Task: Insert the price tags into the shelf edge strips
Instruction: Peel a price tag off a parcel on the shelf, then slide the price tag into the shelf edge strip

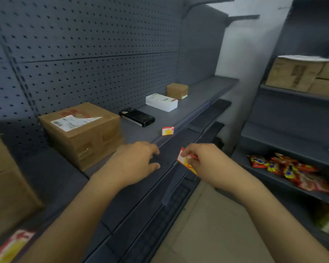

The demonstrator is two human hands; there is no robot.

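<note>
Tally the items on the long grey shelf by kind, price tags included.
Cardboard boxes: 3
White box: 1
Black device: 1
Price tags: 3, one lying on the shelf, one in the right hand, one at bottom left
Total: 8

red-yellow price tag (pixel 186 161) | tilted, pinched just off shelf edge strip (pixel 180 128) | second tag (pixel 167 131) | laid flat on shelf near strip

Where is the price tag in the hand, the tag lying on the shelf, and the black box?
held price tag (pixel 184 161): head view, white and yellow face.
loose price tag (pixel 167 131): head view, yellow middle.
black box (pixel 137 116): head view, top face.
</note>
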